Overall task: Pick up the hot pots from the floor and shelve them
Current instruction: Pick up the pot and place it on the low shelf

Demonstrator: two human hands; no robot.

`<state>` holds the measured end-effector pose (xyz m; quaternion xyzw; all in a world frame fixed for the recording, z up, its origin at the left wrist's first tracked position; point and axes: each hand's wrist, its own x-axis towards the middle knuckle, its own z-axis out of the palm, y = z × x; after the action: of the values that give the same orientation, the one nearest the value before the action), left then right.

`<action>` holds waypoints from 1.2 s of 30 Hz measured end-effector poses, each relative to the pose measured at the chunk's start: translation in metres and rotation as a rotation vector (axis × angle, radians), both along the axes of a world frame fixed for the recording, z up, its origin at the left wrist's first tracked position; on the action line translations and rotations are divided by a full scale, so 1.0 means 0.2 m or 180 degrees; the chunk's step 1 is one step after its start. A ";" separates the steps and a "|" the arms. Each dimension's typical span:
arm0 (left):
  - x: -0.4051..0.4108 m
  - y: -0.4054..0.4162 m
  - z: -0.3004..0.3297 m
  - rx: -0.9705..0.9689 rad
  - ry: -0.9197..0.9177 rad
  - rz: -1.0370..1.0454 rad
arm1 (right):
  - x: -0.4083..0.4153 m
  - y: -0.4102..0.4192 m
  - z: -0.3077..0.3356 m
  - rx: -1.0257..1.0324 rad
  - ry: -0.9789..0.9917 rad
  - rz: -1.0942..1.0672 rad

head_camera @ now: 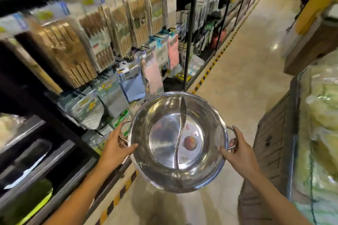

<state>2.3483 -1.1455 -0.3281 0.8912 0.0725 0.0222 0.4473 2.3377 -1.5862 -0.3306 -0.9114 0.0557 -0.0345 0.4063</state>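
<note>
Low in the centre of the frame we hold a steel hot pot [178,140] with a curved divider [181,129] above the floor [243,71]. Our left hand [117,147] and right hand [237,150] clamp its side handles. Blurred shelves [91,42] of packaged goods fill the left of the frame.

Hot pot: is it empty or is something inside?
Empty. The hot pot shows bare steel on both sides of its divider; only a label lies on the bottom.
</note>
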 end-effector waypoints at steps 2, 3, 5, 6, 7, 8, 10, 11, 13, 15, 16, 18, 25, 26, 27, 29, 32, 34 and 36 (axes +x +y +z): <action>-0.17 0.04 0.02 0.0081 0.0023 0.0430 | 0.07 0.07 0.02 -0.0050 -0.0011 0.0331; -0.27 0.06 0.04 0.0177 0.0026 0.0631 | 0.10 0.12 0.02 -0.0066 -0.0017 0.0533; -0.49 0.12 0.05 0.0331 0.0069 0.1010 | 0.14 0.23 0.00 -0.0114 -0.0009 0.0957; -0.62 0.16 0.05 0.0316 0.0109 0.1215 | 0.15 0.31 0.00 -0.0127 0.0004 0.1168; -0.75 0.20 0.06 0.0287 0.0136 0.1415 | 0.15 0.40 -0.01 -0.0117 0.0028 0.1349; -0.88 0.24 0.06 0.0285 0.0154 0.1602 | 0.14 0.50 -0.01 -0.0096 0.0058 0.1518; -1.18 0.31 0.07 0.0298 0.0146 0.2002 | 0.10 0.72 -0.01 -0.0074 0.0128 0.1875; -1.34 0.34 0.07 0.0284 0.0108 0.2210 | 0.06 0.83 -0.01 -0.0055 0.0165 0.2068; -1.67 0.40 0.07 0.0263 0.0041 0.2603 | -0.06 1.06 -0.01 -0.0004 0.0199 0.2480; -2.01 0.44 0.07 0.0196 -0.0026 0.2949 | -0.21 1.29 0.01 0.0031 0.0171 0.2879; -2.17 0.46 0.06 0.0159 -0.0081 0.3110 | -0.29 1.40 0.02 0.0042 0.0168 0.3065; -2.51 0.47 0.05 0.0082 -0.0225 0.3465 | -0.50 1.63 0.04 0.0024 0.0152 0.3424; -3.71 0.49 0.03 0.0320 -0.0182 0.4264 | -1.45 2.31 0.08 -0.0237 0.0094 0.4447; -3.88 0.49 0.02 0.0346 -0.0202 0.4366 | -1.60 2.39 0.08 -0.0260 0.0091 0.4578; -4.03 0.49 0.03 0.0384 -0.0227 0.4471 | -1.75 2.47 0.10 -0.0227 0.0074 0.4713; -4.31 0.46 0.04 0.0484 -0.0235 0.4704 | -2.04 2.61 0.13 -0.0156 0.0038 0.4975; -4.68 0.41 0.01 0.0447 -0.0208 0.5152 | -2.44 2.79 0.16 -0.0259 0.0087 0.5274; -4.88 0.38 -0.02 0.0429 -0.0225 0.5407 | -2.67 2.92 0.17 -0.0313 0.0196 0.5483; -5.05 0.37 -0.05 0.0446 -0.0227 0.5552 | -2.87 3.04 0.16 -0.0375 0.0305 0.5680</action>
<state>1.3376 -1.0714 -0.3376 0.5421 0.7127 0.3887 0.2170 1.7631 -0.9780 -0.2978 -0.6355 -0.6587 0.3296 0.2317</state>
